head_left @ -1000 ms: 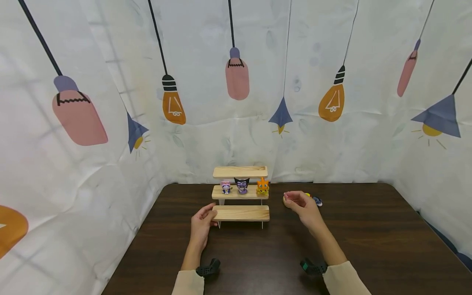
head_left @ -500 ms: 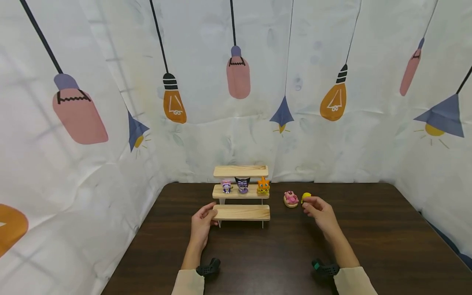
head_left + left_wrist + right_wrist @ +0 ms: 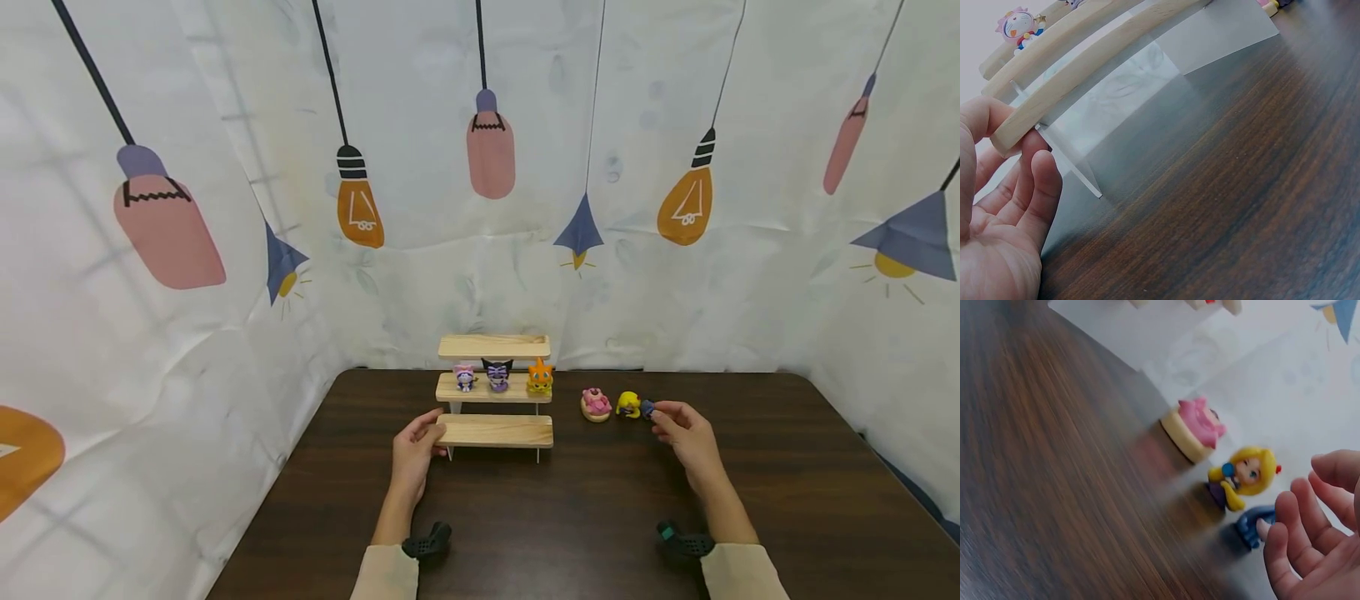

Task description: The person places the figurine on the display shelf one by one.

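Observation:
A three-tier wooden display stand (image 3: 495,431) with clear supports stands on the table. My left hand (image 3: 414,454) grips the left end of its lowest shelf, thumb above and fingers curled beneath, as the left wrist view shows. To the right, my right hand (image 3: 688,439) has its fingertips right at a small blue figurine (image 3: 1254,526), with thumb and fingers apart; the fingers partly hide it. Beside that figurine stands a yellow-haired doll figurine (image 3: 1250,475), then a pink figurine on a cream base (image 3: 1199,428).
On the middle shelf sit a pink-hooded figurine (image 3: 465,379), a black-and-purple one (image 3: 498,377) and an orange-and-yellow one (image 3: 540,377). The dark wooden table (image 3: 555,525) ends at a white printed curtain (image 3: 420,292) behind and at the sides.
My right hand has moved rightward, from over the pink figurine past the yellow-haired one to the blue one, uncovering the first two. The left hand keeps its hold on the stand.

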A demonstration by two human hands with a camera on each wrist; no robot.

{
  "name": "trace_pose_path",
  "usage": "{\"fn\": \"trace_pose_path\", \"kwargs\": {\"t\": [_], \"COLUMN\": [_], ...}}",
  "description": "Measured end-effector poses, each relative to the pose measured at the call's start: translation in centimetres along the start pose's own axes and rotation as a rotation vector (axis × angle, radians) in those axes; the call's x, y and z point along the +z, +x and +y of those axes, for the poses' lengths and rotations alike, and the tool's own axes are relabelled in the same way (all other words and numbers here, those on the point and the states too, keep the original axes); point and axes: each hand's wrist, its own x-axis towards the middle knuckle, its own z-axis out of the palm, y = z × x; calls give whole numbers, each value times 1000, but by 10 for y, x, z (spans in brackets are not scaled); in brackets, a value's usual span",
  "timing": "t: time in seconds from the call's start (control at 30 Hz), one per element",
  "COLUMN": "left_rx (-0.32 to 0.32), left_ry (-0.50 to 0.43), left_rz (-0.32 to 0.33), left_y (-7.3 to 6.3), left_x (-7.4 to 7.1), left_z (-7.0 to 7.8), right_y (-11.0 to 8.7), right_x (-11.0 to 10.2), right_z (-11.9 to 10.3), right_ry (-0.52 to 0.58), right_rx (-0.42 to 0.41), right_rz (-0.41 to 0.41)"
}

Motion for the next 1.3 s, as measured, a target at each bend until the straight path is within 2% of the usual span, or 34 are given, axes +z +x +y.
{"fn": "trace_pose_path", "kwargs": {"t": [0.17,0.3,0.57,0.8,1.3], "left_rx": [6,18,8,34,5], "left_ry": [3,10,1,9,1], "left_rz": [6,5,3,2,11], "left_y": [1,2,1,2,2], "left_x": [0,0,1,1,1], "left_z": [-2,-3,0,-3,-2], "right_y": [1,4,11,18,35], "right_x": [-7,-11,-15,-17,-19], "right_z": [2,7,16,21,23], "right_ry": [-40,-85,-165,-247,-270], "right_rx": [35,40,1,2,-11], "right_rz": [42,43,-29,-109,-176]}}
